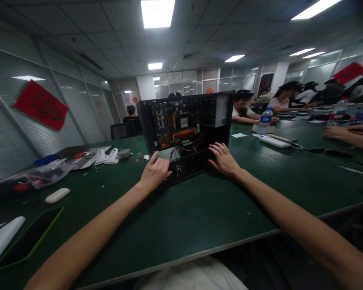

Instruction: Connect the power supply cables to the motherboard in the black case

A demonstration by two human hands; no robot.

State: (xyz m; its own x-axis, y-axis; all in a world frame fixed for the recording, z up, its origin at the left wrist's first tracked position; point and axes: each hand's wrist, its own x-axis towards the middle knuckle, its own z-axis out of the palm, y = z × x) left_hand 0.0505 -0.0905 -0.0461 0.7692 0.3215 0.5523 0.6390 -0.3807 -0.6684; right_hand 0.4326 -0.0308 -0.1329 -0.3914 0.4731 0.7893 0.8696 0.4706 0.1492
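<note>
In the head view, both bare forearms stretch forward from the near edge of the green tabletop (199, 217) and slant inward toward an open computer case (186, 129). The case stands upright around the middle of the tabletop, well back from the near edge. Its open side faces the person, showing the board, cables and a fan.

The left hand (154, 171) sits at the case's lower left rim, back of the hand up and wrist straight. Its fingers (161, 163) are bent over the rim, but whether they clamp it I cannot tell. The right hand (224, 159) lies at the lower right of the opening, palm down. Its fingers (216, 148) are spread apart and rest on the case floor, closed on nothing.

A plastic bag (39, 175) and a white oval piece (57, 195) lie toward the left edge. A water bottle (265, 121) stands beyond the case toward the far right, near other people's arms (347, 135).
</note>
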